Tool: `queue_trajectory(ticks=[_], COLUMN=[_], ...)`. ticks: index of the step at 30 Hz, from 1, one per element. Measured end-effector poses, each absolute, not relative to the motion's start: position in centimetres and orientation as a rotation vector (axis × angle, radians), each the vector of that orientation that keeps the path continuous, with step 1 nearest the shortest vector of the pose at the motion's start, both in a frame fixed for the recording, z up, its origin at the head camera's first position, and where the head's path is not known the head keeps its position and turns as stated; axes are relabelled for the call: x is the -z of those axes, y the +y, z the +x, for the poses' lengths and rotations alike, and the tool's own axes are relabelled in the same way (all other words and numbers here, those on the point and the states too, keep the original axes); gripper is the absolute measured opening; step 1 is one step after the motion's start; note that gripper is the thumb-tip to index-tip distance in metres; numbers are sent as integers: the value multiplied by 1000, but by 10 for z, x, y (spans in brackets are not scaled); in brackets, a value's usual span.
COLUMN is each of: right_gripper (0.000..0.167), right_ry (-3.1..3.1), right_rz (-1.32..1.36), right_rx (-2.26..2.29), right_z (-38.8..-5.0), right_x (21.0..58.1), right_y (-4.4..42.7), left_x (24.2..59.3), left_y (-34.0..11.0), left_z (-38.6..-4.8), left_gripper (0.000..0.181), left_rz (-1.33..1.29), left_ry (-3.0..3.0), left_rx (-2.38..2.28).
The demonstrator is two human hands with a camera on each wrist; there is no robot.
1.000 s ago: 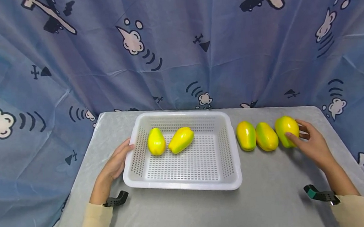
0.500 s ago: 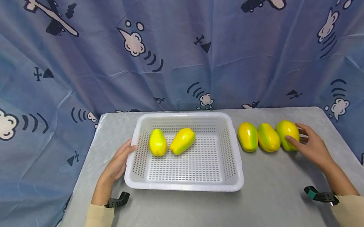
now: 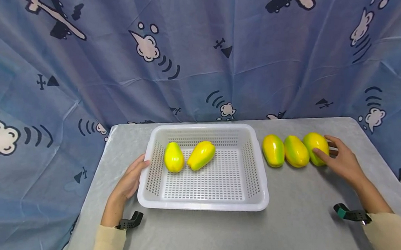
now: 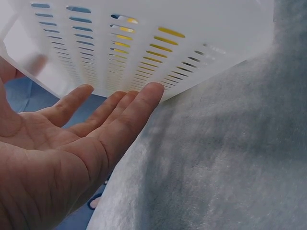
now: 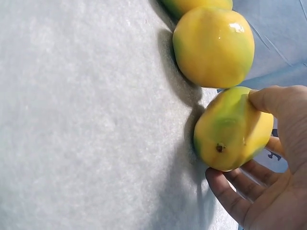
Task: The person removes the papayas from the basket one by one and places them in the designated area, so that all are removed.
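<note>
In the head view my left hand holds the left rim of a white perforated plastic basket. Its thumb hooks over the rim; the left wrist view has the fingers extended against the outer wall. Two yellow-green papayas, one upright and one slanted, lie inside the basket. To its right, a row of three more starts with a left papaya and a middle papaya. My right hand grips the rightmost papaya, thumb on one side and fingers on the other.
A grey cloth-covered table carries everything. Behind it hangs a blue curtain printed with planes and clouds. Each wrist wears a black strap, the left strap and the right strap.
My right hand has lowered the rightmost papaya slightly and brought it a little left, close against the middle one. The left hand and basket keep their places; the head view has shifted slightly.
</note>
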State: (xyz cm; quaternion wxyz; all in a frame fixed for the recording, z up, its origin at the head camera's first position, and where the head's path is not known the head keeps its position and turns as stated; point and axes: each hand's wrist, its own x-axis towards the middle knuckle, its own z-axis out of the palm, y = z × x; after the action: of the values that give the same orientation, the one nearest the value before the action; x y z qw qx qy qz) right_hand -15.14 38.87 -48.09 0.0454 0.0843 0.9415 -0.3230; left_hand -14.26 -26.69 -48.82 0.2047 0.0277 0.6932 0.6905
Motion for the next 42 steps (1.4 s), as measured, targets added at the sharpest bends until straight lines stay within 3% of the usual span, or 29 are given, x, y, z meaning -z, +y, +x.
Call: queue_trajectory(ticks=[15,42], right_gripper=[96,79], right_ry=[2881,3074], right_rz=[296,76], right_rx=[975,892], right_z=[-150,-138], right_x=[479,438], right_y=[388,356], left_x=[487,488], left_y=[-267,-266], left_z=[-143,-142], left_gripper=[66,65], left_rz=[85,61], left_ry=[1936,1951], left_rx=[-1925,-1918])
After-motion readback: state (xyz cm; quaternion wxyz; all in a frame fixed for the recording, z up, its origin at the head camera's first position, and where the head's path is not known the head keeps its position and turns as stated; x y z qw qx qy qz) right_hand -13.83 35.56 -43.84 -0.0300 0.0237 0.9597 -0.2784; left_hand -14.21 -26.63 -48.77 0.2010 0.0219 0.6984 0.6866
